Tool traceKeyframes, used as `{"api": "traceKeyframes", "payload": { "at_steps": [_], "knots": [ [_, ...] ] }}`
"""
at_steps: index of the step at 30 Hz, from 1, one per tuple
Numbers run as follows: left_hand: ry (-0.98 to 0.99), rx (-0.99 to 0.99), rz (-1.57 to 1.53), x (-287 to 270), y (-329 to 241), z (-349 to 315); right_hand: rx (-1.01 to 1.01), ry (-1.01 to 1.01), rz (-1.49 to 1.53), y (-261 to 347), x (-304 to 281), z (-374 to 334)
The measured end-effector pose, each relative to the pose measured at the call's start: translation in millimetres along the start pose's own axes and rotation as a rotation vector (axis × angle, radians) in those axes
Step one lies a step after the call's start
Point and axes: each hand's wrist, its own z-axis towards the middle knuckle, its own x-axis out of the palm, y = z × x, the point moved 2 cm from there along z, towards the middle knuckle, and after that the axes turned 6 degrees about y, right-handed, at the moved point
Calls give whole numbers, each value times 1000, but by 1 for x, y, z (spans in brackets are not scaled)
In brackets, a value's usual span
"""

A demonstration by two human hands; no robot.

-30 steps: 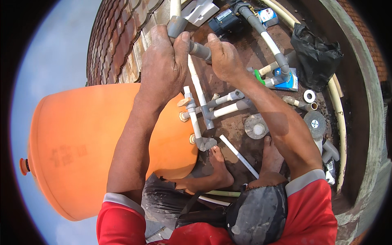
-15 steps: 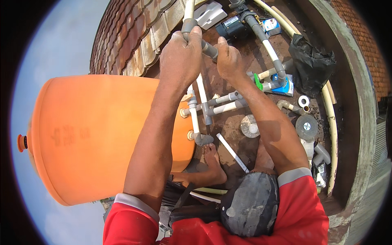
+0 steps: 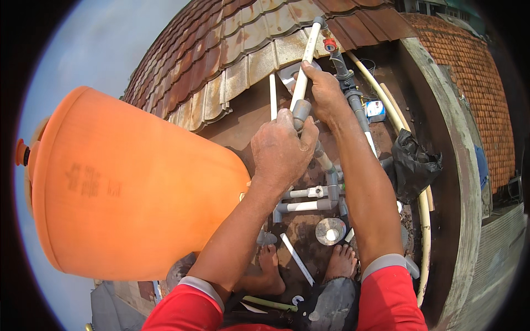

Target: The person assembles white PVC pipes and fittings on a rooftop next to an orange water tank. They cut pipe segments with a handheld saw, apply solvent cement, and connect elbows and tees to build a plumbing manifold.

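Near one tank | two hands holding | one white pipe, one grey coupling

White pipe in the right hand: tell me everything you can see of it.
The white pipe is a straight, slim tube, plastic by its look. A grey fitting caps its upper end, and a thicker grey collar sits on its lower end. It slants up and to the right in the picture, its upper part seen against the roof. The right hand grips it partway along; the left hand holds at the collar.
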Motion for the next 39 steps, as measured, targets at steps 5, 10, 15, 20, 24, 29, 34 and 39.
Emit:
{"api": "traceKeyframes", "payload": {
  "at_steps": [5,10,15,20,24,29,34,39],
  "knots": [
    [-76,9,11,1,11,-14,-31,-204,-45,4,25,4],
    [-135,67,-45,3,14,-11,-35,-166,42,15,8,8],
    [-126,50,-96,13,17,-14,-19,-198,-11,12,13,3],
    [-111,56,-56,11,16,-8,-63,-127,-35,7,12,5],
    [-55,-12,-105,7,12,-3,-146,-53,13,-1,8,5],
    [-80,-67,-208,8,11,-4,-216,-20,-40,-16,8,5],
    [-117,89,-177,13,23,-2,98,-67,376,15,24,16],
    [-125,192,-162,14,26,13,172,44,610,28,-5,69]
  ]
}}
